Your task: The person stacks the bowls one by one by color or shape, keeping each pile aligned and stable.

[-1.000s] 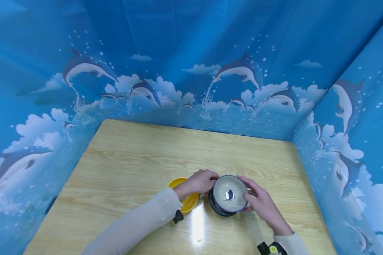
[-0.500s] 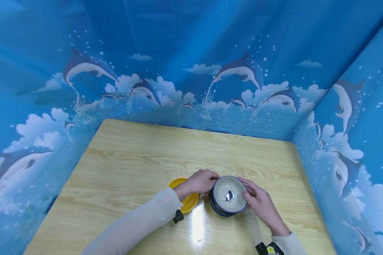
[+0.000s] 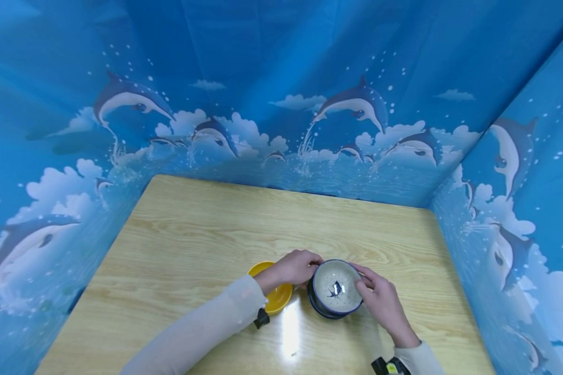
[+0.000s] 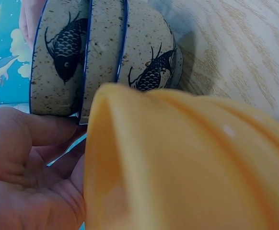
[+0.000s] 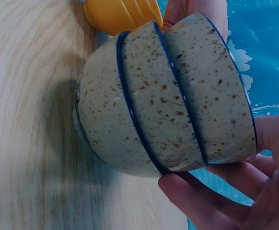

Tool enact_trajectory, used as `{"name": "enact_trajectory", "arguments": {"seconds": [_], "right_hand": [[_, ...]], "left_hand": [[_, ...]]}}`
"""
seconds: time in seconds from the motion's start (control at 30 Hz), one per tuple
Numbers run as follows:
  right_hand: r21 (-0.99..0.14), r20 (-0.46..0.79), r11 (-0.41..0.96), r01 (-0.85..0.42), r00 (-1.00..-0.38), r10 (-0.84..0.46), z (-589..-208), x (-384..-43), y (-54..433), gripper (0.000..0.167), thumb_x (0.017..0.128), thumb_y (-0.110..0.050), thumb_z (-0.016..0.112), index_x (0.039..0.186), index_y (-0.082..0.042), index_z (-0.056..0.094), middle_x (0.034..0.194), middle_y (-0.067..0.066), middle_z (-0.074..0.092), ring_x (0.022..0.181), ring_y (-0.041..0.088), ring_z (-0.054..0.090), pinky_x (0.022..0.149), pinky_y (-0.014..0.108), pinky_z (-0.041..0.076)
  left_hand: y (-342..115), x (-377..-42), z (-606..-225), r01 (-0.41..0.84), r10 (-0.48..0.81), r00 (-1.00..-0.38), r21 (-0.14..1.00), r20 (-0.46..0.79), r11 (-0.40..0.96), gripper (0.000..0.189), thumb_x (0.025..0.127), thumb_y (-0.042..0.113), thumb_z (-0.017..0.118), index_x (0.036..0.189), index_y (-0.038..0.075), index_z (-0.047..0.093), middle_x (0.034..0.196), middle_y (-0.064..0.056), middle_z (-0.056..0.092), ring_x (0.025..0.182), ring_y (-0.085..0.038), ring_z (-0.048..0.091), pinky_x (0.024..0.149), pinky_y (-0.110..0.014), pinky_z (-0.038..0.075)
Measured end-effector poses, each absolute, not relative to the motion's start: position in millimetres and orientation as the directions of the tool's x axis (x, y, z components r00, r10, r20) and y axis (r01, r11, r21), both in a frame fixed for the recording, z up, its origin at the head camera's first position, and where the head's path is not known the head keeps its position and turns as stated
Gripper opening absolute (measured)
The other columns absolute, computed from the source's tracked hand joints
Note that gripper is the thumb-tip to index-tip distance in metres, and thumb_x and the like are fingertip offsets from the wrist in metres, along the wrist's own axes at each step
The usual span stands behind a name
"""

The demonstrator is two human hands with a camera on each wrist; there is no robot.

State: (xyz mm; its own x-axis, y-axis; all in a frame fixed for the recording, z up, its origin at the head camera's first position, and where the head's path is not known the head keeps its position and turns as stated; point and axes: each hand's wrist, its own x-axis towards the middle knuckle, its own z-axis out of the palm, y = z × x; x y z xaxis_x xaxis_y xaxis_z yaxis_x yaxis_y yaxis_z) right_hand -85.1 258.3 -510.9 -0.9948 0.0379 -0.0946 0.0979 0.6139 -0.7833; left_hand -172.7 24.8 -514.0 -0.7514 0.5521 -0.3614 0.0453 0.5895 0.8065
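Note:
Three speckled ceramic bowls with blue rims stand nested on the table, a dark fish painted inside the top one. In the left wrist view, more fish mark the outer walls of the speckled bowls. My right hand grips the stack's right side, thumb at the top rim and fingers on the outer walls, seen beneath the upper bowls in the right wrist view. On the opposite side, my left hand holds the top bowl near its rim with thumb and curled fingers; some fingertips are hidden.
Under my left forearm sits a yellow bowl, partly covered by it; ridges in the wrist views look like nested rims. Wood-grain table surrounds the bowls. A blue dolphin-print curtain borders the table's back and sides.
My right wrist has shifted slightly left, and the right fingers have moved a little along the bowl's side. The top bowl has shifted very slightly. My left hand stays in place.

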Motion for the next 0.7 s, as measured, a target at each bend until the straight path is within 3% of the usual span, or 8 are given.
{"name": "enact_trajectory", "arguments": {"seconds": [0.17,0.27,0.7], "right_hand": [[-0.769,-0.065,0.634,0.074,-0.997,0.038,-514.0,-84.5,257.8,0.04,0.107,-0.007,0.062,0.146,-0.003,0.067,0.105,0.016,0.084,0.104,0.033,0.078,0.047,0.025,0.049],[-0.761,-0.036,0.647,0.045,-0.999,0.026,-516.2,-84.1,257.8,0.039,0.107,-0.007,0.063,0.145,-0.002,0.068,0.103,0.015,0.084,0.109,0.039,0.078,0.045,0.025,0.047],[-0.727,0.019,0.687,-0.01,-1.0,0.005,-516.9,-84.9,253.0,0.04,0.104,-0.006,0.064,0.143,0.0,0.068,0.101,0.015,0.084,0.08,0.018,0.07,0.043,0.024,0.041]], "left_hand": [[24.5,-172.9,-515.9,0.037,0.549,-0.753,0.811,-0.361,0.584,0.029,0.114,0.014,0.055,0.134,0.012,0.076,0.121,-0.01,0.077,0.073,-0.014,0.069,0.064,-0.031,0.066],[24.1,-173.2,-516.9,0.044,0.549,-0.757,0.81,-0.355,0.585,0.031,0.114,0.013,0.053,0.135,0.013,0.076,0.124,-0.011,0.077,0.073,-0.016,0.07,0.064,-0.029,0.065],[23.1,-173.4,-516.4,0.007,0.553,-0.753,0.835,-0.358,0.55,0.033,0.113,0.01,0.05,0.134,0.013,0.076,0.128,-0.012,0.076,0.079,-0.016,0.07,0.07,-0.037,0.069]]}}
